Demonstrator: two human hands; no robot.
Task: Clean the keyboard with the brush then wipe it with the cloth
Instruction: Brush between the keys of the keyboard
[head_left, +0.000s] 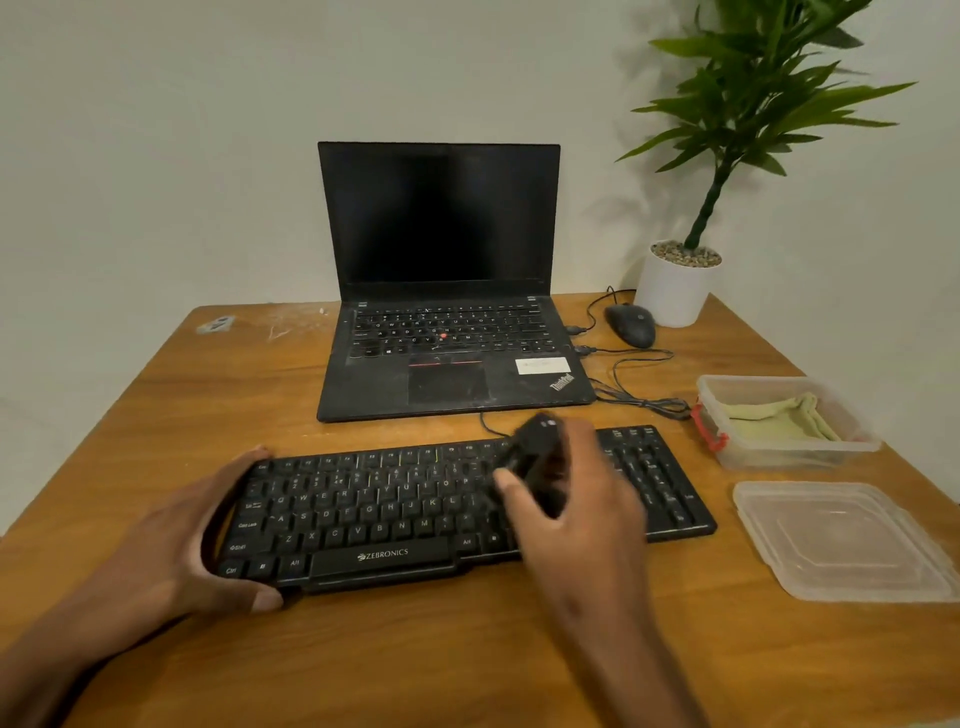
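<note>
My left hand (197, 525) grips the left end of the black keyboard (395, 514), fingers curled over its far corner and thumb pressed at the near corner, holding it flat on the wooden table (467, 649). My right hand (566, 499) is clamped round the black brush (535, 447) — blurred, held over the keys right of the middle. The green cloth (779, 418) lies in an open clear container (789, 452) just beyond the keyboard's right end, its lid (841, 540) flat beside it — nearer me. An open laptop (441, 312) stands behind the keyboard.
</note>
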